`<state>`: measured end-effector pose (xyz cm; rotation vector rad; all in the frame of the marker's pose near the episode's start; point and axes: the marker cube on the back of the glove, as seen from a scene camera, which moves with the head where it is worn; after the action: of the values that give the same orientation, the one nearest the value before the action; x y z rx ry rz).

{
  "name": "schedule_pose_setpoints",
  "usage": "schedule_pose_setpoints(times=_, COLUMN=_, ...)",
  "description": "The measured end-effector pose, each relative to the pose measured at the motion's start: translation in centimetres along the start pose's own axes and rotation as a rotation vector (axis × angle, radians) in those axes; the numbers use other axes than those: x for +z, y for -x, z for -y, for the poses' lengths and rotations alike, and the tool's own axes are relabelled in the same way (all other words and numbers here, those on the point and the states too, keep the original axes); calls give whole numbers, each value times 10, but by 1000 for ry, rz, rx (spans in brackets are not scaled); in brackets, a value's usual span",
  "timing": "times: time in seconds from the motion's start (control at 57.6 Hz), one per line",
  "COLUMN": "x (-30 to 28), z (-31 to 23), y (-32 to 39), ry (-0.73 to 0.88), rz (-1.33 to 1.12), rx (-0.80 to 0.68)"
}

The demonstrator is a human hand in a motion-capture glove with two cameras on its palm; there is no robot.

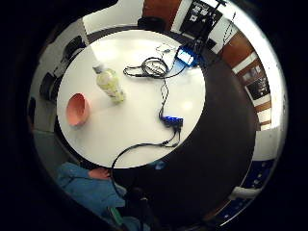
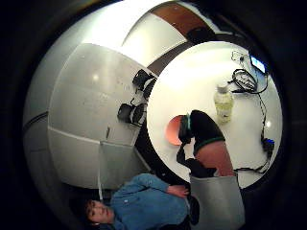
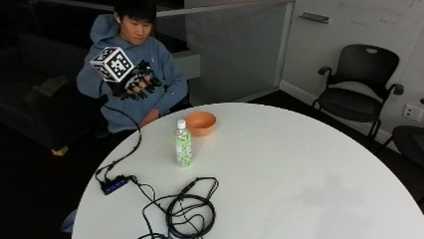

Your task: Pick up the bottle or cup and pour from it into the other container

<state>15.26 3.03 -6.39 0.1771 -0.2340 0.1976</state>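
Note:
A clear bottle (image 3: 183, 144) with a white cap and pale yellow-green contents stands upright on the round white table (image 3: 298, 169). Just behind it, toward the person, sits an empty orange bowl (image 3: 201, 123). My gloved right hand (image 3: 136, 83) is raised in the air at chest height, above the table's far left edge and well apart from both. Its fingers hang loosely curled and hold nothing. Both palm views look down from high up on the bottle (image 1: 110, 84) (image 2: 223, 103) and the bowl (image 1: 77, 109) (image 2: 173, 130).
A coil of black cable (image 3: 189, 209) and a small hub with blue lights (image 3: 114, 185) lie near the table's front left. The person's bare left hand (image 3: 151, 117) rests by the table edge. Black chairs (image 3: 358, 94) stand at the right.

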Motion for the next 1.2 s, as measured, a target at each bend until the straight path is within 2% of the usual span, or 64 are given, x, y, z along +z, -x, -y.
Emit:
schedule_pose_setpoints(times=0.382, x=0, z=25, y=-68, ry=17, rz=185, rx=23)
schedule_pose_setpoints(times=0.747, x=52, z=43, y=-105, ry=98, rz=355, rx=-6)
schedule_pose_setpoints(times=1.198, x=110, z=64, y=-123, ry=203, rz=456, rx=-26)
